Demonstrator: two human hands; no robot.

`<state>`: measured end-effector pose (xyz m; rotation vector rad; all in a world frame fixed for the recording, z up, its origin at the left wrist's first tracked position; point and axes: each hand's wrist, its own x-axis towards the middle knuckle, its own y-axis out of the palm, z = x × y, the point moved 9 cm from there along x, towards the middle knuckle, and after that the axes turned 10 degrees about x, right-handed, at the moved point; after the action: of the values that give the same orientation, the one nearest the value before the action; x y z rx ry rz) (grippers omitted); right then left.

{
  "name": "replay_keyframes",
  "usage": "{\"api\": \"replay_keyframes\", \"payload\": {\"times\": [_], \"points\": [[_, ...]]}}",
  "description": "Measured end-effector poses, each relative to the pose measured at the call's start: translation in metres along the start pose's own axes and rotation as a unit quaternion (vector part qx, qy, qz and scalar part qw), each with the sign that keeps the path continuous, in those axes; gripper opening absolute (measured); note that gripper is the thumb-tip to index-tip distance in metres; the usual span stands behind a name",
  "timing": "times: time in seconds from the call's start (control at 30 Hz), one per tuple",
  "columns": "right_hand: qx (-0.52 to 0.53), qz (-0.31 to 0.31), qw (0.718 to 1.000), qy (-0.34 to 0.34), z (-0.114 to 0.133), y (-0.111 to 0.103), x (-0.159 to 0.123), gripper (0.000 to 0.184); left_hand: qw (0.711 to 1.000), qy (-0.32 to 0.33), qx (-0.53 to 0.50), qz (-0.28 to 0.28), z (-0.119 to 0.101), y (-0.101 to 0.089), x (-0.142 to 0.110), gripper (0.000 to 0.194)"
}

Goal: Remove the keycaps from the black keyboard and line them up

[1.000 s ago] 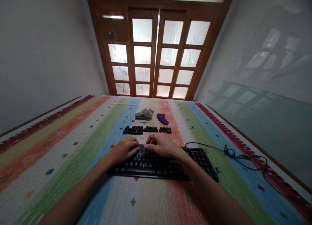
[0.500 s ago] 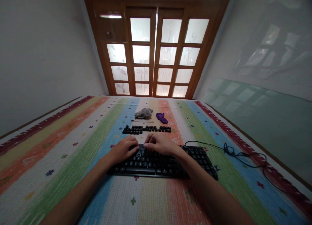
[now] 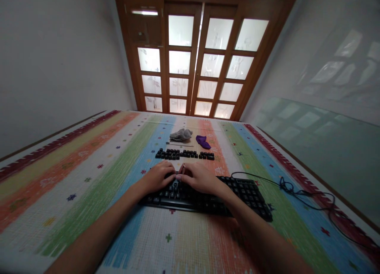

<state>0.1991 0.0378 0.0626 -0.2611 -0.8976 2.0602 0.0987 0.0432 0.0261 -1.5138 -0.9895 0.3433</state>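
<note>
A black computer keyboard lies on the striped cloth, and some switch positions near its far left part look bare of keycaps. Curled over its far left part is my left hand, fingers at the far edge and thumb on top. My right hand is closed in a pinch above the keyboard, its fingertips close to the left thumb. A thin, small tool shows between its fingers; its tip is hidden. Beyond the hands, several loose black keycaps stand in rows.
A crumpled grey cloth and a purple cloth lie past the keycaps. A thin rod with a dark end is beside the grey cloth. The keyboard's cable lies looped at the right. Walls flank the table; a wooden glazed door stands behind.
The view has shifted and tilted slightly. My hands have come closer together, the left thumb now by the right fingertips. The keyboard's angle looks slightly turned; the keycap rows stay put.
</note>
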Motion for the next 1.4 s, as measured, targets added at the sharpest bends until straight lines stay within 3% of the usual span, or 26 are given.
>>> {"api": "replay_keyframes", "payload": {"times": [0.27,0.77,0.9,1.13,1.4], "points": [[0.073,-0.027,0.996,0.042,-0.020,-0.004,0.007,0.018,1.000,0.002,0.000,-0.006,-0.001,-0.002,0.000,0.016],[0.060,-0.073,0.995,0.044,-0.028,0.000,0.012,0.024,1.000,0.005,-0.009,-0.007,0.001,0.000,0.000,0.017],[0.074,-0.098,0.990,0.067,-0.040,-0.001,0.013,0.027,1.000,0.007,-0.011,-0.005,0.002,0.000,0.000,0.018],[0.118,-0.086,0.986,0.080,-0.054,-0.001,0.013,0.031,1.000,0.010,-0.011,0.001,0.001,-0.001,0.000,0.018],[0.265,-0.075,0.948,0.162,-0.070,0.006,0.013,0.027,1.000,0.000,-0.003,0.008,0.002,0.001,0.000,0.018]]}}
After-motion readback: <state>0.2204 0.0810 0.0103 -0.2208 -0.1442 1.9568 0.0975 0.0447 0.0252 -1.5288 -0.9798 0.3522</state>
